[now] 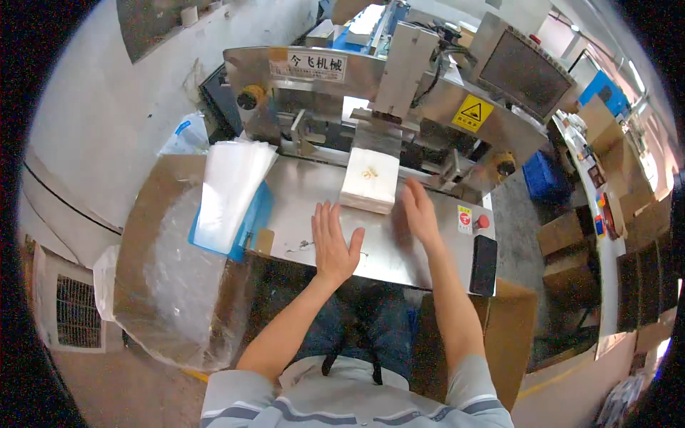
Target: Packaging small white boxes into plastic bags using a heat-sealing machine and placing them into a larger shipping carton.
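Nearest, the person's light grey shirt (342, 399) with darker stripes fills the lower edge, and both bare forearms reach forward over a metal worktop (300, 189). An open cardboard box (512, 335) stands below at the right; at the left, a larger carton (143, 250) is lined with clear plastic (175, 278). On the worktop's near right corner lies a flat black object (484, 265).

The left hand (334, 246) is spread palm down above the worktop, fingers straight and thumb out, its grip released and near the close left corner of a white stack (371, 182). The right hand (419, 214), slightly blurred, is at the stack's right side, its grip unclenched; whether it touches the stack cannot be told. The stack, squared up and marked on top with a small gold motif, sits mid-worktop, before the machine.

To its left, translucent plastic bags (232, 185) lean in a blue holder (246, 235); to its right is a red button (481, 222).

Beyond rises the machine's metal panel (428, 118), bearing a yellow warning sign (472, 114). Farther right are a dark screen (526, 73) and a blue crate (546, 175).
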Action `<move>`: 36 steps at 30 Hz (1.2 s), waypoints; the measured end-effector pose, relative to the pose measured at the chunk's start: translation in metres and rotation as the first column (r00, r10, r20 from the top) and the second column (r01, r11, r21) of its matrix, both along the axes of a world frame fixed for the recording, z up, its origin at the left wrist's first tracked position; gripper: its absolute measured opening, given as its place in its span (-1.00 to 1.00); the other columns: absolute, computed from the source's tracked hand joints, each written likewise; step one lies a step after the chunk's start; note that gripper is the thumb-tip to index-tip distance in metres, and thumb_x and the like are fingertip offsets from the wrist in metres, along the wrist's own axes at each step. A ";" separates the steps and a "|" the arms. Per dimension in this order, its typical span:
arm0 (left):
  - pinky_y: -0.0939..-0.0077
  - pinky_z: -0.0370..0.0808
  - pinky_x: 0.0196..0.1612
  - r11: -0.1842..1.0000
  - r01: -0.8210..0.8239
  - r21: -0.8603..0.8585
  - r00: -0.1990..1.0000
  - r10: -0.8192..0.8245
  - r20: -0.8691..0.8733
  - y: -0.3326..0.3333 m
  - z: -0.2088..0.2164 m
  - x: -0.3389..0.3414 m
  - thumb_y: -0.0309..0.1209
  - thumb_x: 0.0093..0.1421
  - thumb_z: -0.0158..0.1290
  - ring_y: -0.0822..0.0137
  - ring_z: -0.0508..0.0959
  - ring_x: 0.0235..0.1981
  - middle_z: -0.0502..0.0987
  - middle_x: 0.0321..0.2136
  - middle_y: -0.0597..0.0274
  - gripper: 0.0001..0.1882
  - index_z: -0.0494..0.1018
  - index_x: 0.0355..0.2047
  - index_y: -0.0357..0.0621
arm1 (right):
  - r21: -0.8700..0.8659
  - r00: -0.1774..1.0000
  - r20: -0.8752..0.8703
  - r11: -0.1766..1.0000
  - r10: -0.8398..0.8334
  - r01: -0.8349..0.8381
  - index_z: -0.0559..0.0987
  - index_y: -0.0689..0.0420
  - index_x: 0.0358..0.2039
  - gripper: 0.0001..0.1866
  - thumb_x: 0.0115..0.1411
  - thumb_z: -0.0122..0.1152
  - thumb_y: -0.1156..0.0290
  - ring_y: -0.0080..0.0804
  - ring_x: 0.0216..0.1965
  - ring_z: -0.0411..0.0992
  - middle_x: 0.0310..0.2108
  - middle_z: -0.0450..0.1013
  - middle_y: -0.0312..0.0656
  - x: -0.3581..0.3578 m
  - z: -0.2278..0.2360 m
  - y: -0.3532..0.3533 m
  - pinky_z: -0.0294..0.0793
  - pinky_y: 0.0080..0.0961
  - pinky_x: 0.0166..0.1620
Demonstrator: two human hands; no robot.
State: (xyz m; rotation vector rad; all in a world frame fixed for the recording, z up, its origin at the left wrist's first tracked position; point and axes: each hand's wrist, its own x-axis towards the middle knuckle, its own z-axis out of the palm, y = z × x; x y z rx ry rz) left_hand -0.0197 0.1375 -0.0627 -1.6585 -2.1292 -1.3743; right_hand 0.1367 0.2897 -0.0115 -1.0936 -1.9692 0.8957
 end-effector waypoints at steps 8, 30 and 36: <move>-0.03 0.02 0.37 0.999 0.044 0.027 0.991 -0.047 0.122 0.013 0.008 -0.006 -0.12 0.32 0.01 -0.31 0.11 0.32 0.17 0.25 -0.40 -0.27 0.09 0.28 -0.44 | -0.258 0.989 -0.148 0.965 0.004 -0.043 0.21 0.36 0.31 -0.33 0.41 -0.02 0.08 -0.06 0.32 0.22 0.31 0.20 0.16 0.014 -0.011 -0.050 0.18 -0.33 0.33; 0.40 0.55 -0.16 0.970 0.232 0.066 0.246 -0.124 0.961 0.030 0.053 -0.033 -0.06 0.36 -0.02 0.35 0.59 -0.28 0.58 -0.32 0.15 -0.54 0.46 -0.13 -0.30 | -0.515 0.797 -0.601 0.793 -0.063 -0.326 0.13 0.23 0.30 -0.11 0.08 0.47 0.33 -0.29 0.05 0.44 0.00 0.46 0.05 0.020 0.015 -0.066 0.42 -0.33 0.13; 0.37 0.49 0.00 0.786 0.617 -0.016 0.198 -0.136 0.971 0.053 0.049 -0.028 -0.02 0.32 0.00 0.27 0.57 -0.14 0.53 -0.05 0.16 -0.46 0.43 0.14 -0.15 | -0.509 0.860 -0.510 0.796 0.027 -0.327 0.02 0.30 0.38 0.06 -0.02 0.52 0.47 -0.25 0.15 0.38 0.15 0.36 0.06 0.070 0.005 -0.113 0.35 -0.31 0.20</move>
